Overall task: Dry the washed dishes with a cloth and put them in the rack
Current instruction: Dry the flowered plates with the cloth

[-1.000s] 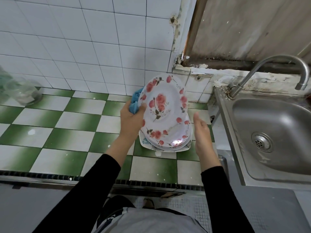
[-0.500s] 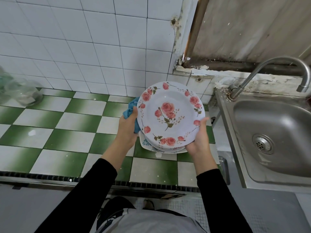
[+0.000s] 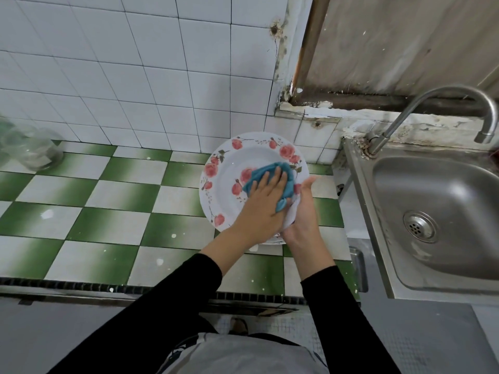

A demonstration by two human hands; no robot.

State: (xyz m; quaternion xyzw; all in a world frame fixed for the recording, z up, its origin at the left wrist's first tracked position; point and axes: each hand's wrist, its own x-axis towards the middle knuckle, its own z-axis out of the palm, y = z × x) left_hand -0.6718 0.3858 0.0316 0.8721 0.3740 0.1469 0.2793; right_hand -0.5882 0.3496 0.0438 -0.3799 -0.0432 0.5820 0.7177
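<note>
plate: floral plate [image 3: 229,168], mid frame, lifted off the green-and-white tiled desk [image 3: 108,211], tilted with its face toward the camera.
cloth: blue cloth [image 3: 270,171] bunched on the right half of the plate's face, one corner poking out below the palm.
left hand: left hand [image 3: 262,201] lies flat on the cloth, fingers straight, pressing it onto the plate. Not gripping the plate.
right hand: right hand [image 3: 305,211] holds the plate by its lower right rim, palm against the edge, thumb up. Its fingers go behind the plate, out of sight.
relation: plate is sandwiched, left hand on the front via the cloth, right hand on the rim and back.
handling: stiff, probably light. Glazed and likely damp, so slippery and would chip if dropped. Best hold is the rim, fingers behind and thumb in front. The cloth is soft and adds grip.
step: front face being wiped, back likely still to do.
below: sliver of more plates [image 3: 275,241] on the desk under the wrists.
rack: not in view. Sink [image 3: 432,211] is at right of frame.
</note>
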